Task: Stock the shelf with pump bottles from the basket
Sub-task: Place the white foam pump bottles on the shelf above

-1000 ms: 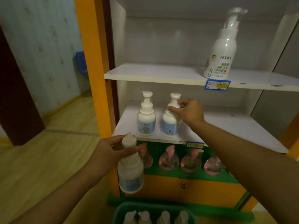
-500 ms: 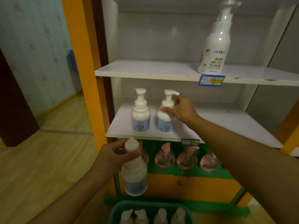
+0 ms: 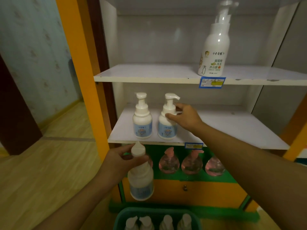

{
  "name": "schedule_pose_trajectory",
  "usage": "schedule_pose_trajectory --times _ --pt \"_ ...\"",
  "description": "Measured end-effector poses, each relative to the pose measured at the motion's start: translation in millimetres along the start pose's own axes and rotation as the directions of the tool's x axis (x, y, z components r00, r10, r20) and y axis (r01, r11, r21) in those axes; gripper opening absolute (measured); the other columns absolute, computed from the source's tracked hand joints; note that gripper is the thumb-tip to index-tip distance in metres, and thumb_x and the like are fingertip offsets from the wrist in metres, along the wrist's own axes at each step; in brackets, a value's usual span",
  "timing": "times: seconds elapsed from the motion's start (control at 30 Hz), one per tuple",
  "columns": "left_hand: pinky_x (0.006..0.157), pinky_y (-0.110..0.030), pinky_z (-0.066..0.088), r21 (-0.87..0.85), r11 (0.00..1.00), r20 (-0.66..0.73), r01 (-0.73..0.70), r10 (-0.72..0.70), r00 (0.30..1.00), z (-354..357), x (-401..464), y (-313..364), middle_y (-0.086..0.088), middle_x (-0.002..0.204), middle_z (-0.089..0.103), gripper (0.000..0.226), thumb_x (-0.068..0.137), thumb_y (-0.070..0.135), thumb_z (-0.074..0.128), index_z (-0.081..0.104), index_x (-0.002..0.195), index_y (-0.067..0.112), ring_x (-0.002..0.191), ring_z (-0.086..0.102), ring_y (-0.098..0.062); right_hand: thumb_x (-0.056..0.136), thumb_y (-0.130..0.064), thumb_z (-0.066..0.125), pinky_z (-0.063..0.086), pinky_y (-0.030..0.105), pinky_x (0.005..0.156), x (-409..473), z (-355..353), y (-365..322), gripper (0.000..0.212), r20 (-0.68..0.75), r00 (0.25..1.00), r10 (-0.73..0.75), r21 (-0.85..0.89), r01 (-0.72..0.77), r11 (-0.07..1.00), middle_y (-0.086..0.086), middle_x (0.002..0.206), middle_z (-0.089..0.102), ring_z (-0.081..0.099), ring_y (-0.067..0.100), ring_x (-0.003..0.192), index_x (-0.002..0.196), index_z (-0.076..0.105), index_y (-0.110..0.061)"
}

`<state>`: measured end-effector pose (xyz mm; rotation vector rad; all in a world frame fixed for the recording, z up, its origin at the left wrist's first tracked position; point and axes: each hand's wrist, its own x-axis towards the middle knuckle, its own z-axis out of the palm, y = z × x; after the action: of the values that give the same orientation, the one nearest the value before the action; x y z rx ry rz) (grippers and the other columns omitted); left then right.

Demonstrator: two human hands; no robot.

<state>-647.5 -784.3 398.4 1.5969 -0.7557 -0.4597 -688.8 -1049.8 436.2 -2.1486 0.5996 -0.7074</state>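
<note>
Standing at bottom of view: green basket (image 3: 122, 218), rim partly cut off, at least four white pump tops showing inside. So stock left to shelve — four or more, exact count hidden.

Just above basket, left hand (image 3: 116, 161) clamped round neck of a white pump bottle (image 3: 141, 176), fingers curled under the pump head, bottle hanging below the shelf edge, slightly tilted. Not yet placed; judged next in line.

Further in, right hand (image 3: 184, 117) at the second shelved bottle (image 3: 167, 120), thumb and fingertips on its collar below the pump, nozzle pointing right. Looks like a light pinch for settling or turning it. Bottle upright on the middle shelf (image 3: 232, 130).

Just beside it to the left, first shelved bottle (image 3: 142, 118), upright, untouched, nozzle forward. Two on shelf, one in hand: early in the task by this reckoning. Bare white board to the right of the pair.

Below shelf: row of pink round bottles (image 3: 167, 163) against green backing; orange drawer front beneath. Blue price tag (image 3: 193, 145) on shelf lip.

Upper shelf (image 3: 141, 75): one taller white bottle (image 3: 214, 52) with clear cap, blue tag under it.

Orange upright at left, pale wood floor, patterned wallpaper, dark door frame beyond. Dim light.
</note>
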Motion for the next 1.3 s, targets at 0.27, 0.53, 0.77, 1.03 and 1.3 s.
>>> schedule_pose_trajectory --times 0.27,0.53,0.77,1.03,1.3 --pt "0.065 -0.01 0.05 0.063 0.997 -0.026 -0.048 0.049 0.998 1 4 11 0.022 0.093 0.068 0.033 0.073 0.02 0.072 0.063 0.098 0.04 0.089 0.062 0.01 0.081 -0.037 0.07 0.045 0.02 0.071 -45 -18 -1 0.043 -0.163 0.984 -0.066 -0.017 0.064 0.998 0.003 0.117 0.059 0.059 0.015 0.091 0.118 0.056 -0.021" --pt "0.062 -0.002 0.048 0.064 0.977 0.048 -0.203 0.2 0.979 56 23 48 0.025 0.095 0.063 0.031 0.081 0.017 0.066 0.058 0.094 0.044 0.092 0.058 0.005 0.076 -0.04 0.072 0.048 0.013 0.077 -112 -25 -11 0.054 0.476 0.874 -0.098 0.044 0.088 0.995 -0.034 0.111 0.053 0.054 -0.01 0.103 0.111 0.039 -0.065" --pt "0.067 -0.004 0.05 0.065 0.952 0.075 -0.301 0.296 0.952 101 36 74 0.011 0.103 0.07 0.029 0.08 0.02 0.068 0.065 0.108 0.024 0.09 0.065 0.005 0.067 -0.039 0.079 0.053 0.025 0.086 -117 -60 0 0.055 0.234 0.968 -0.093 -0.018 0.1 0.995 -0.022 0.11 0.062 0.06 0.003 0.1 0.118 0.057 -0.039" --pt "0.071 -0.01 0.05 0.202 0.957 0.136 -0.211 0.186 0.973 90 43 61 0.012 0.104 0.066 0.023 0.087 0.022 0.062 0.063 0.108 0.032 0.094 0.063 0.001 0.068 -0.036 0.079 0.055 0.026 0.081 -97 -95 21 0.052 -0.053 0.997 -0.061 0.03 0.062 0.998 -0.01 0.11 0.068 0.064 0.007 0.093 0.117 0.063 -0.027" --pt "0.082 -0.021 0.051 0.31 0.948 0.206 -0.064 -0.001 0.979 67 34 32 0.014 0.095 0.07 0.019 0.092 0.026 0.053 0.067 0.088 0.037 0.091 0.064 -0.003 0.065 -0.047 0.079 0.053 0.045 0.087 -44 -104 38 0.059 -0.207 0.976 0.072 -0.057 -0.086 0.995 -0.001 0.111 0.068 0.062 0.017 0.096 0.116 0.063 -0.021"
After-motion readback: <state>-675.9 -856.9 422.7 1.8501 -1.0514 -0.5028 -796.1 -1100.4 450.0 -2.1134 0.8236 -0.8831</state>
